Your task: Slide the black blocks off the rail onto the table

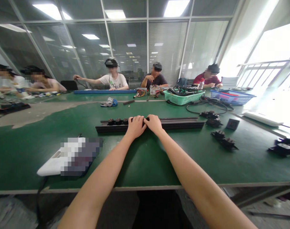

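Note:
A long black channel-shaped rail [183, 126] lies crosswise on the table in front of me. Several round black socket modules [118, 121] sit in a row in its left part. My left hand [136, 126] is closed over the middle of the rail, just right of that row, fingers curled down. Beside it, my right hand [154, 123] is closed too, its thumb and fingertips meeting the left hand's. Between the fingertips shows a small dark piece that looks like another socket module; my fingers mostly hide it.
Loose socket modules [228, 143] lie to the right, near a flat black square piece [232, 124]. A green basket [183, 98] of cables and a blue basket [233, 98] stand farther back. A blurred white-and-dark item [51, 163] lies left. Several people work across the table.

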{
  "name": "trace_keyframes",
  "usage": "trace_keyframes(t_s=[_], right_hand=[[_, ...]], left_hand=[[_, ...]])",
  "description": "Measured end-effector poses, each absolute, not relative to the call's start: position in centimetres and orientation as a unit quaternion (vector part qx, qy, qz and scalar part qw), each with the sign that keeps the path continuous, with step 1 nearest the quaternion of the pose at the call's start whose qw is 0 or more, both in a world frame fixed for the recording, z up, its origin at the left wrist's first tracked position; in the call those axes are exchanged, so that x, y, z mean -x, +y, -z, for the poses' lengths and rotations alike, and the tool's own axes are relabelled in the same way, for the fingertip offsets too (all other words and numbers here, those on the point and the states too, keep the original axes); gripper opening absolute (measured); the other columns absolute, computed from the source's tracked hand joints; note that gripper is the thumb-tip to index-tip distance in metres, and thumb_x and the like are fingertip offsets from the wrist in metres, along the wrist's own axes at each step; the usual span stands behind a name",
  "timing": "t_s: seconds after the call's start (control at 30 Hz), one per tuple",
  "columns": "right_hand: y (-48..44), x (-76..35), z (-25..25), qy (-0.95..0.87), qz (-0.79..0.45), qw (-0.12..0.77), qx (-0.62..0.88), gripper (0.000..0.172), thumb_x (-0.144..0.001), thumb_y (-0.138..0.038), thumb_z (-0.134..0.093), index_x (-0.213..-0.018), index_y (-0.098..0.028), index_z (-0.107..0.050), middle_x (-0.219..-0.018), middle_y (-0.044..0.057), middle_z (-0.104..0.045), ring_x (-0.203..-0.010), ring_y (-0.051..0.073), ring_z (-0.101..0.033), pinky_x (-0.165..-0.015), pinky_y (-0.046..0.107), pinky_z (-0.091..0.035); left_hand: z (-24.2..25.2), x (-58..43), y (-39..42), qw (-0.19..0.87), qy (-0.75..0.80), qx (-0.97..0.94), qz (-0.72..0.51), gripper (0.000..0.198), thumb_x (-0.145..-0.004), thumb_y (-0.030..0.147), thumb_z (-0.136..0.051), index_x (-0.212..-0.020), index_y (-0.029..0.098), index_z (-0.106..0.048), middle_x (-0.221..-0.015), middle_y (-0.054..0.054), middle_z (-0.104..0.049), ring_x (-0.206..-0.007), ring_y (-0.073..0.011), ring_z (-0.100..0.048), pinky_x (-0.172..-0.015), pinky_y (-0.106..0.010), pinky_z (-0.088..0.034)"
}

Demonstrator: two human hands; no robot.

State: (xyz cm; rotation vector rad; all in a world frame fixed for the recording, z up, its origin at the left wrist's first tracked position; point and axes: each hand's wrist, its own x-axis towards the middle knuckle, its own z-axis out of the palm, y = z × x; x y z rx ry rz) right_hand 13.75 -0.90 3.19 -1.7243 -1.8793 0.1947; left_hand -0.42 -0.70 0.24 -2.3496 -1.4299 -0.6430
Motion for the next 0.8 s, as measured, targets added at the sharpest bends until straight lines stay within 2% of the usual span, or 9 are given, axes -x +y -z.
trace_keyframes(t_s=[0.27,0.53,0.8], right_hand=[[-0.25,-14.34,-2.94,-0.693,-0.123,0.319,0.634,0.033,-0.099,-0.041,-0.059,-0.111,-0.018,-0.079,-0.115,0.013,-0.079,-0.109,0.024,-0.071,-0.088,0.028,-0.049],[-0.08,-14.48,-3.14,-0.685,-0.144,0.33,0.634,0.029,-0.095,-0.04,-0.063,-0.101,-0.019,-0.082,-0.105,0.01,-0.081,-0.1,0.023,-0.072,-0.082,0.026,-0.049],[0.09,-14.51,-2.84,-0.669,-0.138,0.356,0.638,0.027,-0.092,-0.035,-0.065,-0.1,-0.017,-0.084,-0.1,0.01,-0.081,-0.094,0.021,-0.071,-0.077,0.025,-0.047]], left_hand=[[-0.36,0.44,-0.91,0.158,-0.497,0.824,0.221,0.039,-0.103,0.046,-0.052,-0.134,0.022,-0.058,-0.138,-0.015,-0.064,-0.131,-0.0327,-0.055,-0.114,-0.05,-0.029],[-0.46,0.43,-1.08,0.16,-0.499,0.823,0.218,0.039,-0.105,0.05,-0.048,-0.132,0.022,-0.057,-0.138,-0.015,-0.063,-0.13,-0.0323,-0.056,-0.113,-0.049,-0.03],[-0.28,0.42,-0.9,0.166,-0.5,0.822,0.217,0.042,-0.105,0.051,-0.047,-0.133,0.021,-0.057,-0.139,-0.016,-0.063,-0.13,-0.0327,-0.056,-0.113,-0.05,-0.03]])
